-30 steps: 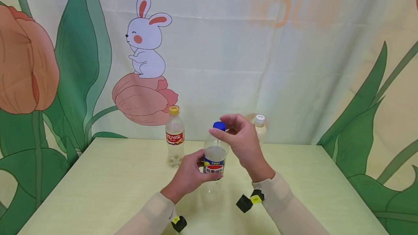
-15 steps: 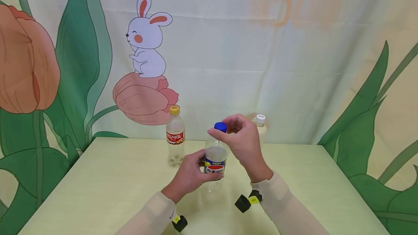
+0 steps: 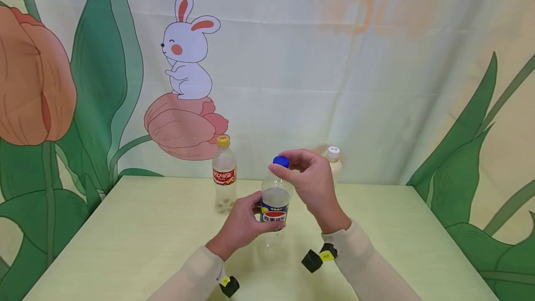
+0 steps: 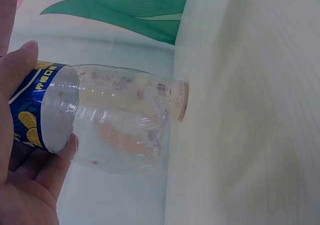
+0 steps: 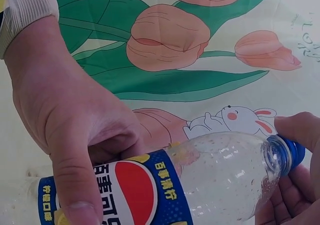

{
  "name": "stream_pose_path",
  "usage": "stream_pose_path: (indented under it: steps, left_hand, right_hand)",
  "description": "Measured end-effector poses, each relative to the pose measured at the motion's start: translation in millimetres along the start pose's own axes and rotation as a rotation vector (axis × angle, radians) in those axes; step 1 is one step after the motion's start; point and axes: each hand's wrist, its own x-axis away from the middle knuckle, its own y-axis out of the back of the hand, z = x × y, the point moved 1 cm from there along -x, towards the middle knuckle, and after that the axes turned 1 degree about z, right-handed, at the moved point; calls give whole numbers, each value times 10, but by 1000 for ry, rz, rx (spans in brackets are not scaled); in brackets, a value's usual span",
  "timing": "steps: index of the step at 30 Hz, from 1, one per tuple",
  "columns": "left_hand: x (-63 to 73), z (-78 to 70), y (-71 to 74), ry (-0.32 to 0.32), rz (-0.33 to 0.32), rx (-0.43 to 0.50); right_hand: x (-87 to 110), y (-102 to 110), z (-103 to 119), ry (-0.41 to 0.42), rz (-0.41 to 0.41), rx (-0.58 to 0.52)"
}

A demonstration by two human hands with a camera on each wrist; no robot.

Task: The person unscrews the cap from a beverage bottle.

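My left hand [image 3: 242, 222] grips a clear plastic Pepsi bottle [image 3: 276, 194] around its blue label, thumb across the front. The bottle stands upright and shows no drink inside. At its top, my right hand [image 3: 315, 182] pinches the blue cap [image 3: 281, 161] between thumb and fingers. In the right wrist view the cap [image 5: 295, 152] sits on the bottle's neck, with fingertips on both sides. The left wrist view shows the bottle's lower body [image 4: 115, 115] below the left hand; whether its base touches the table I cannot tell.
A Coca-Cola bottle [image 3: 225, 178] with a yellow cap stands behind to the left. A pale bottle [image 3: 336, 168] with a white cap stands behind my right hand, partly hidden. The light table [image 3: 138, 236] ends at a printed curtain [image 3: 271, 82].
The bottle and right hand shifted slightly right, then back left. The right fingers still pinch the cap, and the left hand keeps its grip on the label.
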Motion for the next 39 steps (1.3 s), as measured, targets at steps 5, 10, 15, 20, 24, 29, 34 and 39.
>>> stream_pose_path:
  steps: [5, 10, 15, 20, 24, 29, 34, 39]
  left_hand:
    - [-1, -9, 8, 3, -4, 2]
    - [-2, -13, 16, 5, -1, -2]
    - [-3, -7, 16, 16, -5, -13]
    - [1, -13, 13, -6, -12, -11]
    - [0, -12, 15, -7, -15, -17]
    - [-2, -6, 17, 5, -14, -18]
    - [6, -7, 16, 14, -16, -18]
    - [8, -19, 15, 13, -14, -27]
  right_hand:
    - [-4, 2, -15, 13, 27, -24]
    - [-7, 7, -24, 14, 55, -39]
    - [0, 3, -23, 9, 92, -69]
    - [-8, -5, -27, 34, 129, -91]
    - [-9, -7, -26, 39, 140, -94]
    - [-7, -6, -28, 32, 150, -102]
    - [1, -3, -19, 14, 149, -90]
    - [5, -16, -15, -14, 90, -53]
